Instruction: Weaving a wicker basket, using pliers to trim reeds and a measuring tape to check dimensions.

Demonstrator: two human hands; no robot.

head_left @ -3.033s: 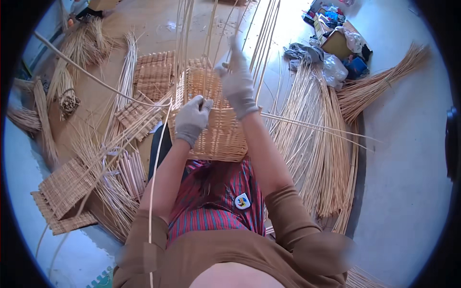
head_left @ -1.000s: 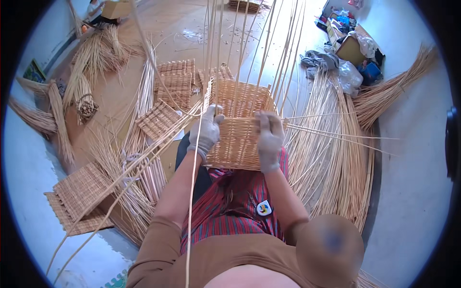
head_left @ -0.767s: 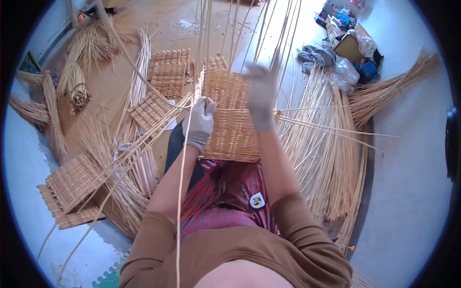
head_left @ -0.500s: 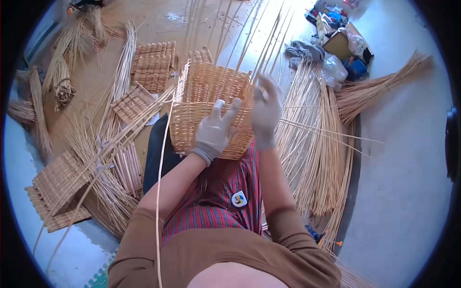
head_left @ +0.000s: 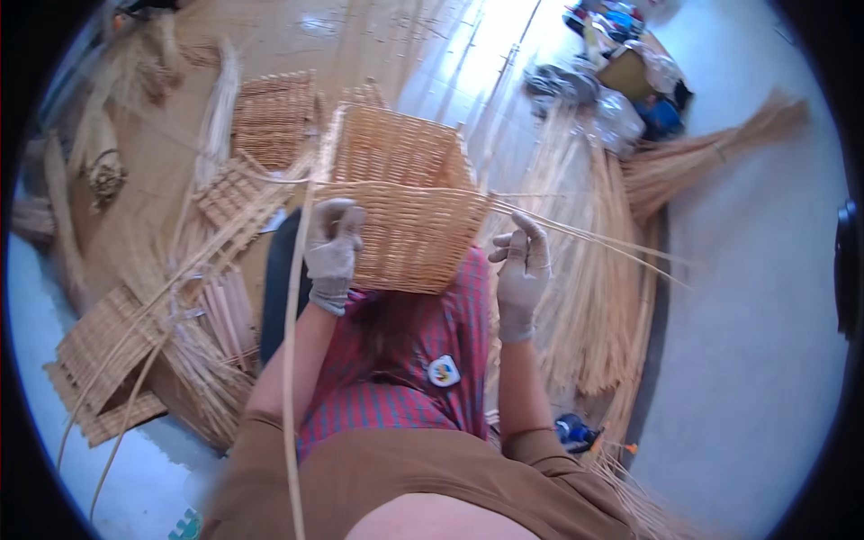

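A light wicker basket (head_left: 414,234) rests tilted on my lap over the red striped cloth (head_left: 387,405), with long blurred canes rising behind it. My left hand (head_left: 331,252), in a grey glove, is curled at the basket's front left side and appears to grip it; a long pale cane (head_left: 290,396) runs down beside it. My right hand (head_left: 524,274), gloved too, is off the basket's right side, fingers loosely bent and apart, just below several loose canes (head_left: 612,247) that stick out rightward.
Woven panels (head_left: 270,117) lie behind the basket, more (head_left: 108,351) at lower left. Bundles of canes lie left (head_left: 108,171) and right (head_left: 585,324), another (head_left: 720,144) against the pale ledge (head_left: 756,315). Piled bags and boxes (head_left: 630,76) sit at the back right.
My right hand has come down from the canes at the basket's upper right to beside it. My left hand has shifted from the front middle to the left side.
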